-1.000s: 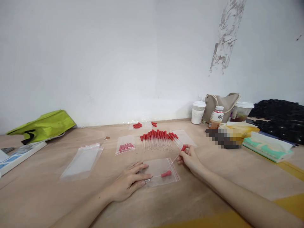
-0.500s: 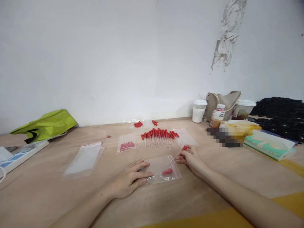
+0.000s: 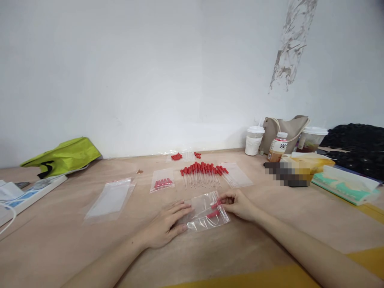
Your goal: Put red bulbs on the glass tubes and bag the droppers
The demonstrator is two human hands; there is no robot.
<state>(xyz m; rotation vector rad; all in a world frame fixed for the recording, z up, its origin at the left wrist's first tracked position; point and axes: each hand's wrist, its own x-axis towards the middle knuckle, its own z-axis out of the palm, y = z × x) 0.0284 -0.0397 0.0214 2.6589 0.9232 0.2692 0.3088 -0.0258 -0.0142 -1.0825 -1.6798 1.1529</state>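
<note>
A clear zip bag (image 3: 199, 224) lies in front of me. My left hand (image 3: 165, 226) rests flat on its left end, fingers stretched out. One glass dropper with a red rubber bulb (image 3: 213, 214) lies inside the bag. At the bag's mouth, my right hand (image 3: 235, 204) pinches a second dropper by its red bulb (image 3: 216, 205); its glass tube reaches into the bag. Beyond the bag, several red-bulbed droppers (image 3: 201, 172) lie in a fanned row. A closed-looking bag (image 3: 162, 180) with several red bulbs sits to their left.
Flat zip bags (image 3: 109, 200) lie at left, and another bag (image 3: 238, 176) lies right of the dropper row. Loose red bulbs (image 3: 177, 156) are near the wall. At right stand a lidded cup (image 3: 253, 142), a bottle (image 3: 277, 148) and a tissue pack (image 3: 345, 186). A power strip (image 3: 36, 196) is far left.
My right hand has moved the second dropper leftward into the bag, its bulb now by the mouth. My left hand stays on the bag. The view has shifted slightly.
</note>
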